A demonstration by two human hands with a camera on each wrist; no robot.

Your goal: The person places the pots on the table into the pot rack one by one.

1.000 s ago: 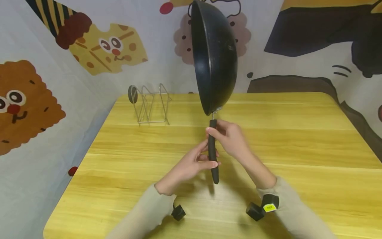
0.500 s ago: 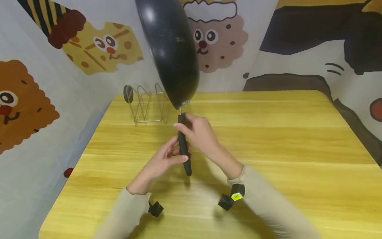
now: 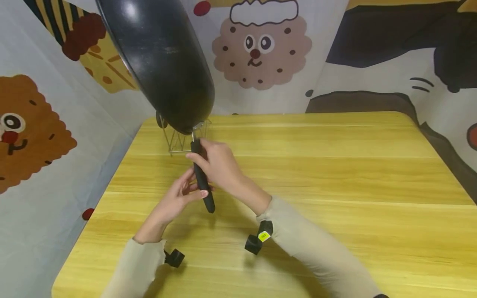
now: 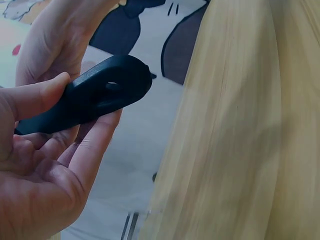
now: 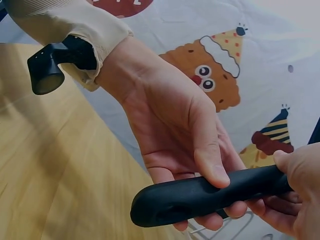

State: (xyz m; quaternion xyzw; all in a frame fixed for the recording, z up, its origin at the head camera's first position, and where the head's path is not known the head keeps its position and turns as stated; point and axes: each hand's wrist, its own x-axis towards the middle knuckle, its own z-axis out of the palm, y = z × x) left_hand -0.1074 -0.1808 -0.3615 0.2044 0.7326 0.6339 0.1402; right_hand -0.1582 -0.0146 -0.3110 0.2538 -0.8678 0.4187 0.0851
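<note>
A deep black wok [image 3: 164, 62] hangs raised over the back left of the table in the head view, tilted left with its dark underside showing. Both hands hold its black handle [image 3: 202, 176]. My left hand [image 3: 169, 205] grips the lower part, thumb across the top and fingers beneath, as the right wrist view also shows. Up near the metal neck, my right hand [image 3: 222, 165] pinches the handle between thumb and fingers. The handle's end, with a hanging hole, sticks out past the left hand [image 4: 45, 190] in the left wrist view.
A wire rack [image 3: 181, 152] stands on the back left of the wooden table [image 3: 335, 174], partly hidden behind the wok. A white cloth [image 3: 115, 95] printed with cartoon food hangs along the back and left. Black wrist cameras [image 3: 175, 258] project from both sleeves.
Both hands have carried the wok leftward, so it now overlaps the rack in the head view. The wok has turned and tilted left, showing its underside instead of its inside. Both grips stay the same.
</note>
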